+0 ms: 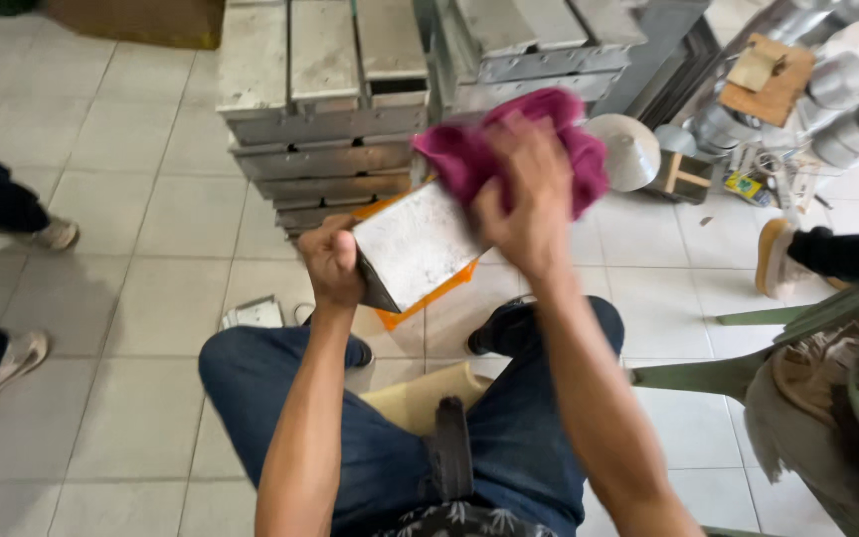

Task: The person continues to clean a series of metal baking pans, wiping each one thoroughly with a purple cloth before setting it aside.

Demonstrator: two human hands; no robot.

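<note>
Left hand (330,261) clamps the near-left corner of a rectangular grey metal tin (415,244). Right hand (527,189) grips a crumpled magenta cloth (469,154), pressing it against the tin's far-right end.

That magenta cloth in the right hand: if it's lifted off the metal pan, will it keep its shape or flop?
Likely floppy: the magenta cloth bunches in soft folds under the right hand. Probably light, since it drapes over the metal pan held by the left hand. Unlikely to slide on its own.

A small metalworking workshop: stacked metal trays (320,109) and metal cylinders (847,89) (all dull grey) crowd the white tiled floor (131,219).
</note>
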